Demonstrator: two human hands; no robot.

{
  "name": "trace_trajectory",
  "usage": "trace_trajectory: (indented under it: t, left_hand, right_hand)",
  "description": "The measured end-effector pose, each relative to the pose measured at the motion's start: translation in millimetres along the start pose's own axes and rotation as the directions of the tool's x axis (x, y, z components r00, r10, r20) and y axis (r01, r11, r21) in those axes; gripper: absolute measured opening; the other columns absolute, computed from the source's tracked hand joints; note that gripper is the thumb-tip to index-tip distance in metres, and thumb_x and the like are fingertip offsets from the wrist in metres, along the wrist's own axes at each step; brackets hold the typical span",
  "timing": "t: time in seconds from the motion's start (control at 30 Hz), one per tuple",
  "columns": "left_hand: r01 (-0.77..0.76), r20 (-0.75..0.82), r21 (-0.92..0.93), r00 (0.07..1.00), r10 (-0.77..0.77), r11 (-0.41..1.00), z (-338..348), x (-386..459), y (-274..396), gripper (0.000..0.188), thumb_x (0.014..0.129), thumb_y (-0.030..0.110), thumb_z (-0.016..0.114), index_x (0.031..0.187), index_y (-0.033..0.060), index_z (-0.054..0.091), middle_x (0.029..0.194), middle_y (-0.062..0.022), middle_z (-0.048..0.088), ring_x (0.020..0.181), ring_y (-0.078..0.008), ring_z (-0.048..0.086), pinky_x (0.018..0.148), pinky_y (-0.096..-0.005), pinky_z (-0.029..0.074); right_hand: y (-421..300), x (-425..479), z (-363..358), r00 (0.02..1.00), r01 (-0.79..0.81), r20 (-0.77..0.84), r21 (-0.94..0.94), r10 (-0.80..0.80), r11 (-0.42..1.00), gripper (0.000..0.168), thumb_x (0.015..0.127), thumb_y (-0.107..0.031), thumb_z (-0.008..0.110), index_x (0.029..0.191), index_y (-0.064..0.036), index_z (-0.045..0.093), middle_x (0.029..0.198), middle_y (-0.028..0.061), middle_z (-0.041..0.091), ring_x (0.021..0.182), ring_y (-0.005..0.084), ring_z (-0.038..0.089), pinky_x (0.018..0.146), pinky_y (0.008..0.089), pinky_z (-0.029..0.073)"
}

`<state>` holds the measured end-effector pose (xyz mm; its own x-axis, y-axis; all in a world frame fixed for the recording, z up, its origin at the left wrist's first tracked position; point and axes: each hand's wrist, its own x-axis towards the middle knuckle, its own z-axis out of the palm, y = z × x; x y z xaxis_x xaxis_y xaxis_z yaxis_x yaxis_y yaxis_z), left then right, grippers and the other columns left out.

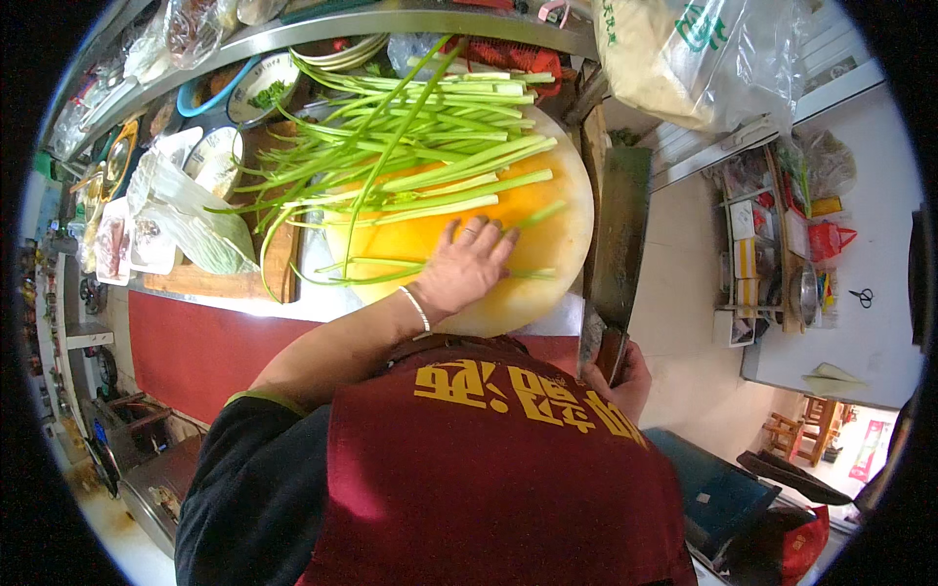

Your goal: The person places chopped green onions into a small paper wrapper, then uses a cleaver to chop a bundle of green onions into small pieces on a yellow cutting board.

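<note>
Long green vegetable stalks [432,124] lie in a thick pile across the far part of a round, yellow-stained cutting board [535,311]. My left hand [469,260] rests palm down on the board's near half, fingers apart, over a few separate stalks. One short stalk piece [542,214] shows by its fingertips, and more stalk ends stick out on both sides of the hand. In my right hand [626,377] is the wooden handle of a large cleaver [621,220]. Its broad dark blade points away from me, just past the board's right edge.
At the left, a plastic-wrapped cabbage [220,234] sits by a wooden board [220,282]. Behind it stand a bowl with chopped greens [264,88] and a blue basin [212,91]. A metal shelf edge [410,22] crosses the back. A full plastic bag [681,66] hangs at upper right.
</note>
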<state>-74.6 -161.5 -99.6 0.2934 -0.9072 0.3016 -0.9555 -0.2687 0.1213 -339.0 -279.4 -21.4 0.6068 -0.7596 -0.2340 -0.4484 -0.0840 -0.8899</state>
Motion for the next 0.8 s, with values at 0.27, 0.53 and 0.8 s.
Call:
trace_trajectory:
  t: [0.27, 0.53, 0.8]
  left_hand:
    - [0.078, -0.082, -0.054, 0.993, -0.083, 0.995, -19.6, -62.7, -37.6, 0.046, 0.081, 0.021, 0.074, 0.123, 0.0066, 0.063, 0.124, -0.0113, 0.06, 0.117, -0.0308, 0.055, 0.096, -0.046, 0.048]
    - [0.031, -0.029, 0.024, 0.999, -0.03, 0.999, -21.7, -75.9, -37.7, 0.049, 0.081, 0.017, 0.06, 0.129, 0.0116, 0.061, 0.119, -0.0056, 0.058, 0.115, -0.0244, 0.053, 0.088, -0.0401, 0.047]
    - [0.169, -0.188, -0.243, 0.958, -0.217, 0.955, -16.7, -59.4, -68.1, 0.035, 0.079, 0.003, 0.059, 0.113, 0.001, 0.067, 0.093, -0.0117, 0.067, 0.089, -0.03, 0.061, 0.084, -0.0392, 0.051]
  right_hand:
    - [-3.8, 2.1, 6.5, 0.998, -0.062, 0.009, -0.273, 0.067, 0.96, 0.028, 0.082, -0.019, 0.081, 0.093, 0.0, 0.064, 0.07, 0.0079, 0.063, 0.064, 0.0129, 0.054, 0.059, 0.0302, 0.046]
    - [-19.8, 11.5, 5.2, 0.997, -0.068, 0.052, 0.143, 0.061, 0.987, 0.026, 0.092, -0.022, 0.069, 0.102, 0.001, 0.062, 0.069, 0.0001, 0.057, 0.058, 0.0082, 0.05, 0.052, 0.0273, 0.04]
    - [-30.2, 8.8, 4.6, 0.994, -0.096, 0.077, 0.177, 0.083, 0.98, 0.031, 0.1, -0.029, 0.06, 0.081, -0.004, 0.054, 0.066, 0.0034, 0.056, 0.055, 0.0092, 0.052, 0.05, 0.0246, 0.04]
